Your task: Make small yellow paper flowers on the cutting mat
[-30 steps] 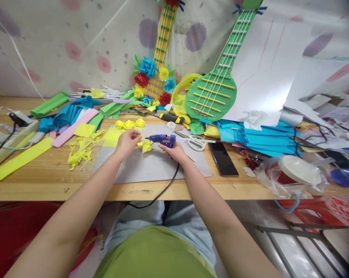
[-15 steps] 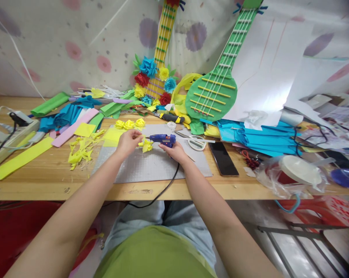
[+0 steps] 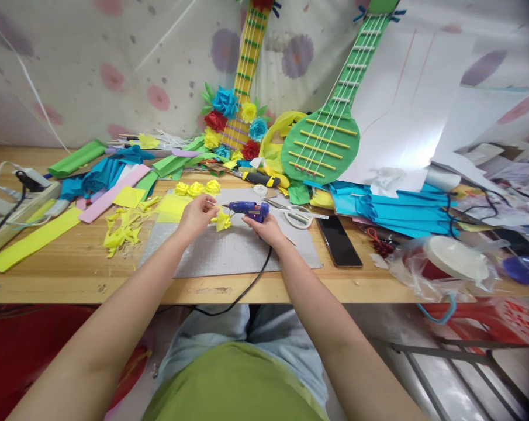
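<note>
A blue hot glue gun [image 3: 249, 209] is in my right hand [image 3: 268, 227], its nozzle pointing left and a white glue stick [image 3: 297, 214] sticking out behind. Just left of the nozzle, my left hand [image 3: 197, 216] is pinched on something thin and pale, too small to name. Under the nozzle, close to my left fingertips, is a yellow paper flower [image 3: 222, 221]; whether my fingers touch it I cannot tell. Both hands are over a grey cutting mat [image 3: 229, 257]. Behind my left hand, several yellow paper flowers [image 3: 196, 189] stand in a row by a yellow sheet [image 3: 170, 207].
Scissors [image 3: 298, 217] and a phone [image 3: 339, 241] lie right of my right hand. Yellow scraps [image 3: 124, 231] and a power strip [image 3: 21, 219] are left. Behind lean a green paper instrument [image 3: 321, 146] and a yellow one [image 3: 246, 64]. The gun's black cord [image 3: 246, 290] droops over the table edge.
The glue gun has shifted slightly right, so its nozzle is a little farther from my left fingertips. My left hand stays pinched.
</note>
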`<act>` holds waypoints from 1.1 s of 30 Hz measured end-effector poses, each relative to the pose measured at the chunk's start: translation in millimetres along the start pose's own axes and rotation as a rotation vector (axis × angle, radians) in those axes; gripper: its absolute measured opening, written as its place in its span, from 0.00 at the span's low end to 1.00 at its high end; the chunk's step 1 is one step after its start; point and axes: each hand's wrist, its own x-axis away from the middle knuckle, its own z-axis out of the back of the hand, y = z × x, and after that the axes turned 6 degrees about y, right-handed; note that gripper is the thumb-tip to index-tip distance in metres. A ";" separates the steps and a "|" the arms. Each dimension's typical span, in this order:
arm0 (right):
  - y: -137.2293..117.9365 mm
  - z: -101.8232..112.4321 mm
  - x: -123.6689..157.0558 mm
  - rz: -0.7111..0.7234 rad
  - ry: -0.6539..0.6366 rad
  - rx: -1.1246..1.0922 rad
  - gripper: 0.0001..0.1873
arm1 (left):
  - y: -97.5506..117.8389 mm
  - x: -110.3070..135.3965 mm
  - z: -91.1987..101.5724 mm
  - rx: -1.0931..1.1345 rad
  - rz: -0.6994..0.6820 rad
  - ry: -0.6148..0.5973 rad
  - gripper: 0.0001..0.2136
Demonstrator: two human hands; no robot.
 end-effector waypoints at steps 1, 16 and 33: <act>0.1 0.1 -0.1 0.018 -0.005 0.044 0.16 | -0.3 0.1 0.2 0.000 -0.017 0.004 0.12; -3.2 3.5 -6.1 -0.064 0.029 -0.201 0.19 | 5.8 5.3 13.7 0.231 0.092 -0.077 0.18; 3.9 5.1 -10.6 -0.071 0.031 -0.293 0.18 | 11.7 5.3 21.9 0.095 0.215 -0.137 0.12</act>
